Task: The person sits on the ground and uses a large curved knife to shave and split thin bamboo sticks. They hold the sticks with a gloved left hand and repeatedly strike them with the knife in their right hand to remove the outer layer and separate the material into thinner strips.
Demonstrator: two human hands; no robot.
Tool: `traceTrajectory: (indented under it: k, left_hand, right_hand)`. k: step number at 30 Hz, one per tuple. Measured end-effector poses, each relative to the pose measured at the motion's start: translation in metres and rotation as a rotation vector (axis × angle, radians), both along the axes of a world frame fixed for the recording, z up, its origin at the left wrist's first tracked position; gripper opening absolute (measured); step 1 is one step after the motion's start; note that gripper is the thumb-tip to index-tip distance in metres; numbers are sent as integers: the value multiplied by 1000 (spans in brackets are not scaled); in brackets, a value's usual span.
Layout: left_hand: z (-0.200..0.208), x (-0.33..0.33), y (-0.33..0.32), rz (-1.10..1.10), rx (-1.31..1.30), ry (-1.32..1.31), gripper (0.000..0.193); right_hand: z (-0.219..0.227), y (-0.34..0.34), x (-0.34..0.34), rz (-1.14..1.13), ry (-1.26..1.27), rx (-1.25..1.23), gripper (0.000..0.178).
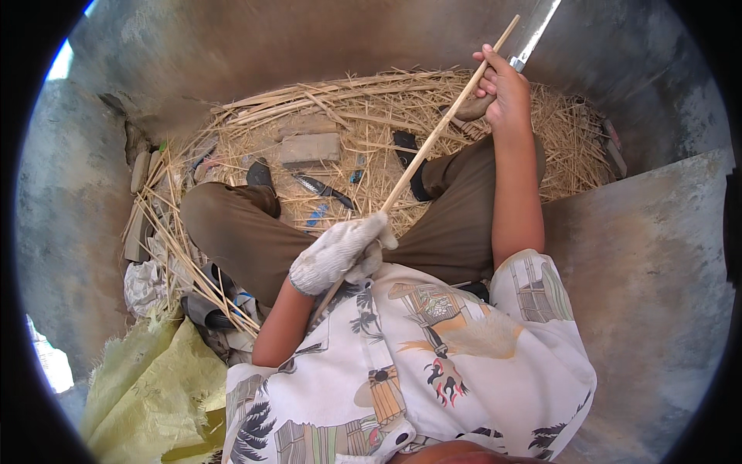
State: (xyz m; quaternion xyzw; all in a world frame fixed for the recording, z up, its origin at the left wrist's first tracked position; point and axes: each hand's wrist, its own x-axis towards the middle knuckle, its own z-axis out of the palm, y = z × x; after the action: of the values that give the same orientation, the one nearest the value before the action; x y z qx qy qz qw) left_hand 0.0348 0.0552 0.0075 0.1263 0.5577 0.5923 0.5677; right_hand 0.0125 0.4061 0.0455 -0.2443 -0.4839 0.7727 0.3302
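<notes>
A long, pale stick (429, 143), like split bamboo, slants across my lap up to the right. My left hand (340, 251), in a white knitted glove, is closed round its lower part, and the lower end runs back against my shirt. Bare and raised at the upper right, my right hand (502, 85) has its thumb and fingertips at the stick's upper part. From the same hand a long bright knife blade (539, 32) points up and away. A curved brown piece, perhaps the knife's handle, shows below the fingers; the grip is partly hidden.
Straw-like shavings (371, 116) cover the floor between curved walls. A brick-like block (309, 149) and another knife (325, 189) with a dark handle lie before my crossed legs. Thin strips (209, 282) and a yellow-green woven sack (162, 387) are at my left.
</notes>
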Motion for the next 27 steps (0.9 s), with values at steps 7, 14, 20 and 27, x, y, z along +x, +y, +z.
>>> traceTrajectory:
  k: [7, 14, 20, 27]
  left_hand:
    - [-34, 11, -24, 232, 67, -376, 53]
    - [-46, 3, -31, 256, 150, -352, 53]
    - [-45, 3, -38, 292, 225, -327, 53]
    - [-42, 10, -28, 277, 89, -263, 53]
  right_hand:
    - [-4, -12, -8, -163, -54, 169, 41]
    - [-27, 8, -2, -192, -511, 899, 35]
    - [-31, -14, -8, -188, -639, 1756, 16]
    - [-16, 63, -39, -246, -909, 1742, 18]
